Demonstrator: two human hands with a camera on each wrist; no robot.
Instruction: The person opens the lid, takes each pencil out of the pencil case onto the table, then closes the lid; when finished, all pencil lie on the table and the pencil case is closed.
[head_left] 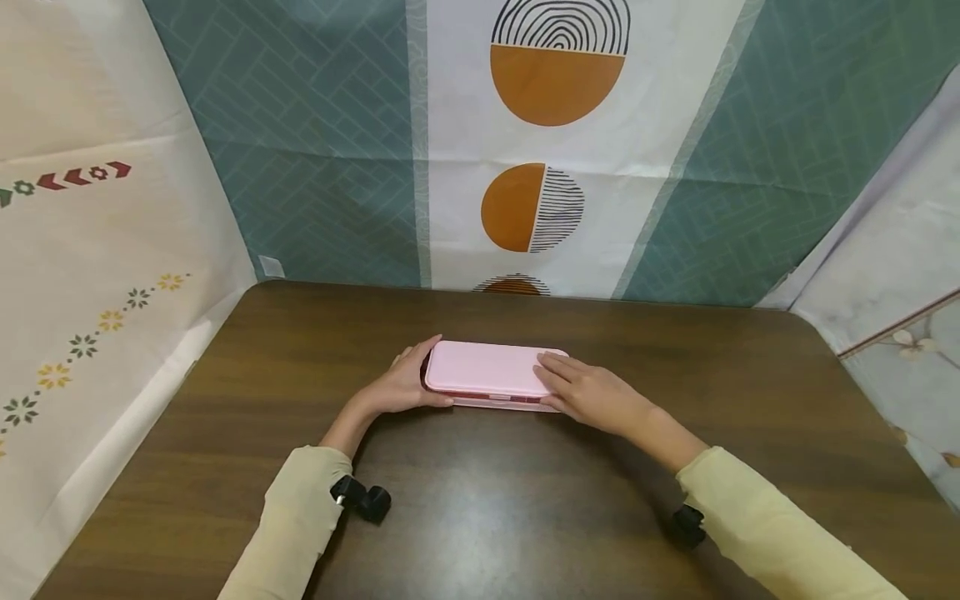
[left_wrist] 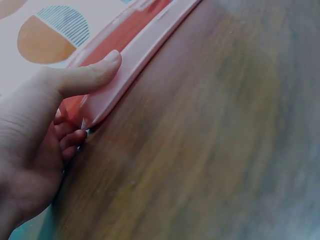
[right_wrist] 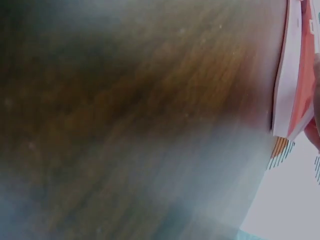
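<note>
A long pink pencil case (head_left: 483,369) with rounded corners lies flat towards the far side of the table. A red band shows between its lid and pale pink base along the front, with a small clasp at the middle. My left hand (head_left: 405,383) grips the left end, thumb along the front and fingers round the end. In the left wrist view the thumb presses on the base of the case (left_wrist: 140,55). My right hand (head_left: 592,394) holds the right end, fingers on top of the lid and thumb at the front edge. The right wrist view mostly cuts that hand off.
The dark brown wooden table (head_left: 480,508) has rounded far corners. Behind it hangs a patterned cloth (head_left: 337,208) in teal and white with orange circles. Pale printed cloths hang at the left and right sides. Black wrist straps (head_left: 362,498) sit over cream sleeves (head_left: 292,517).
</note>
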